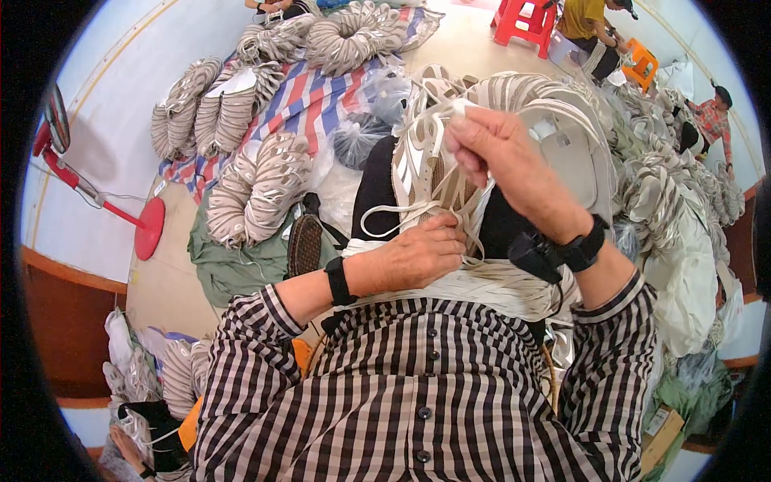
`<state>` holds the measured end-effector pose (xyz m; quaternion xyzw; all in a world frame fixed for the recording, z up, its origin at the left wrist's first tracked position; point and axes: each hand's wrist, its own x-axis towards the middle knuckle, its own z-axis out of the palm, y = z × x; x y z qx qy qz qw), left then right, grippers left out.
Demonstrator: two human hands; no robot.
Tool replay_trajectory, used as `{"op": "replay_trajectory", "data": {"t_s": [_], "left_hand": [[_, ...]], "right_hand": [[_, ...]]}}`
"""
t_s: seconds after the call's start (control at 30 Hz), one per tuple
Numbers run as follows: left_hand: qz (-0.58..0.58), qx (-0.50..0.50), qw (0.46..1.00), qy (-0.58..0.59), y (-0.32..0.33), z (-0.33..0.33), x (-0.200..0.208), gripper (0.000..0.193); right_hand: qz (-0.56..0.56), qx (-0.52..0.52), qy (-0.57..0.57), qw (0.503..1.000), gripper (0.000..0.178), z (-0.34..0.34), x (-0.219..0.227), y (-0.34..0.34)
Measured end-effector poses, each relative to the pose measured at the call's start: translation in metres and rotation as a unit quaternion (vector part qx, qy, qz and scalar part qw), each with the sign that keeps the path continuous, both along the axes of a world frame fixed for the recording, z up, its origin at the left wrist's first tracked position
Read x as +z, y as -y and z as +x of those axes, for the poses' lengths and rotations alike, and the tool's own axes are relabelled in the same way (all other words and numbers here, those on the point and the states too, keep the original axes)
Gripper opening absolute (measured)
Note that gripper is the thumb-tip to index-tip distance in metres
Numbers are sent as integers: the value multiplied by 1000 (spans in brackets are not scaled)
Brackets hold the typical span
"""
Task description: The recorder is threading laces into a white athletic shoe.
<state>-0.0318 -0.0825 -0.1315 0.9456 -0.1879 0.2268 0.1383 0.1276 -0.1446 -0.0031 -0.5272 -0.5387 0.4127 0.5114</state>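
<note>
On my lap lies a beige and white shoe upper [407, 169], with a cream shoelace [384, 210] threaded through part of it and looping out to the left. My right hand [499, 149] is raised over the upper, thumb and forefinger pinched on a stretch of the lace. Lower down, my left hand [422, 253] is closed at the near end of the upper, its fingertips on the lace and the edge there. What lies under those fingers is partly hidden. A bundle of cream laces [502, 287] rests across my lap, close to my waist.
Coiled stacks of shoe uppers [259, 189] lie on a striped sheet [299, 103] to the left. More uppers [654, 197] pile up at right. A red fan [150, 227] stands by the left wall. Several people work nearby, one near a red stool [524, 22].
</note>
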Motion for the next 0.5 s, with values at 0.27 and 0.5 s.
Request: {"op": "replay_trajectory", "data": {"t_s": [0.27,0.5], "left_hand": [[-17,-19,1000,15,3,1,-2,6],[-22,-8,999,35,4,0,-2,6]], "right_hand": [[130,113,32,985,19,38,99,3],[144,-141,107,974,27,17,135,9]]}}
